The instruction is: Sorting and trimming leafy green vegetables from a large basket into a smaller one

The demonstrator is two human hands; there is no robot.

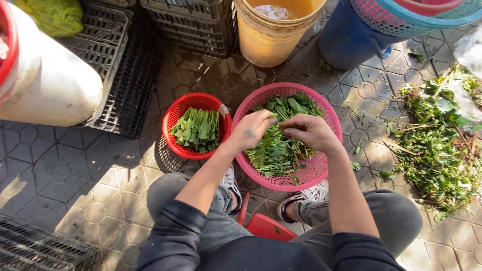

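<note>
left hand [253,129] pinching green leafy stems [276,145] | right hand [311,131] curled on same bunch | round pink plastic mesh basket [329,113] beneath both | step: picking leaves | next likely needs firm pluck

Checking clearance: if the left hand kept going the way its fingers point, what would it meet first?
Probably the right hand, close ahead of the left hand over the greens; depth is unclear.

— What hemmed in the pink basket [329,113]?

— A red basket [173,113] touched its left rim; a yellow bucket [266,45] and blue tub [346,42] stood behind. Trimmings [432,150] littered the right. Bare paving [65,170] lay open at left.
</note>
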